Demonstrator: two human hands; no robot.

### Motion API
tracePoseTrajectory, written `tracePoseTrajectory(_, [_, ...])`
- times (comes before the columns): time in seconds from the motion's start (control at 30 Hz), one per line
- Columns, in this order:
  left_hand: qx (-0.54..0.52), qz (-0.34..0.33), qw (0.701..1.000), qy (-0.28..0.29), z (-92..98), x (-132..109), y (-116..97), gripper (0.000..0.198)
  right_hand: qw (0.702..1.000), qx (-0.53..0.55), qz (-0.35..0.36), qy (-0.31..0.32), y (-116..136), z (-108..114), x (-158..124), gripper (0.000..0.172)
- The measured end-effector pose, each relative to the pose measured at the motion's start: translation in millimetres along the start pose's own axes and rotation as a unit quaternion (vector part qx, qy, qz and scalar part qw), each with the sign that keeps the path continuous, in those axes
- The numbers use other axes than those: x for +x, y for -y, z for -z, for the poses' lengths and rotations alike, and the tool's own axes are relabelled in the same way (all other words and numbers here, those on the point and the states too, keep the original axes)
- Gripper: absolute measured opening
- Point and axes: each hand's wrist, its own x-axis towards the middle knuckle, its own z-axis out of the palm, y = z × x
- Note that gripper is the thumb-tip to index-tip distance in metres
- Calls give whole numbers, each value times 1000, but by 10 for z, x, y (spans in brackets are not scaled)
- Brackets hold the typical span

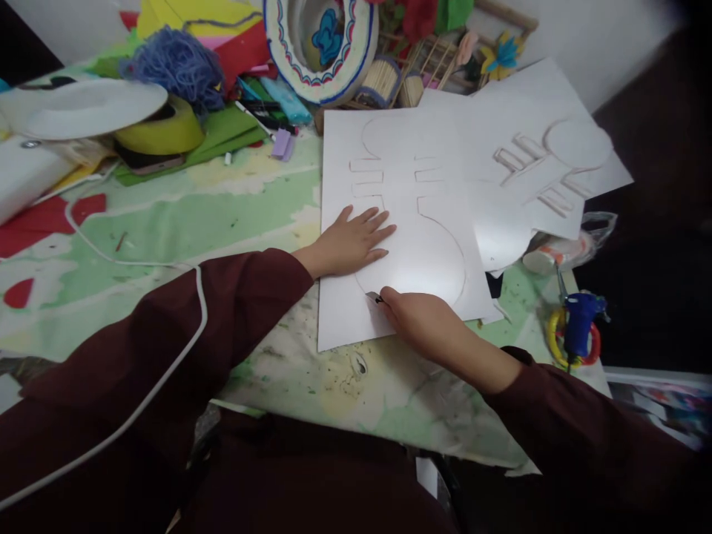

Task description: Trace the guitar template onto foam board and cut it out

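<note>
A white foam board [400, 215] lies flat on the paint-stained green table [222, 215], with a figure outline cut into it. My left hand [351, 241] rests flat on the board's left part, fingers spread. My right hand [420, 319] is closed round a small craft knife [374, 298], whose blade tip touches the curved cut line near the board's front edge. Both arms wear dark red sleeves.
A second cut white board [545, 159] overlaps at the right. A blue glue gun [578, 326] with red and yellow rings lies at the right edge. Felt sheets, blue yarn [175, 63], yellow tape [161, 130], a decorated ring [320, 44] and sticks crowd the back. A white cable [111, 259] crosses my left sleeve.
</note>
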Motion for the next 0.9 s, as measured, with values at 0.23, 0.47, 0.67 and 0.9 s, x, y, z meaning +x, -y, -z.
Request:
tracePoseTrajectory(0.23, [-22,-3,1000,2,-15,1,24,58,998,-37,21,38,9,39,61,19])
tracePoseTrajectory(0.47, [-32,-8,999,-3,-58,18,51,59,997,-47,21,52,13,15,86,18])
tracePoseTrajectory(0.67, [-37,-3,999,2,-38,5,35,58,994,-77,31,74,66,61,102,21])
tracePoseTrajectory(0.9, [-49,-7,999,3,-66,23,56,60,979,-111,61,158,205,246,298,27])
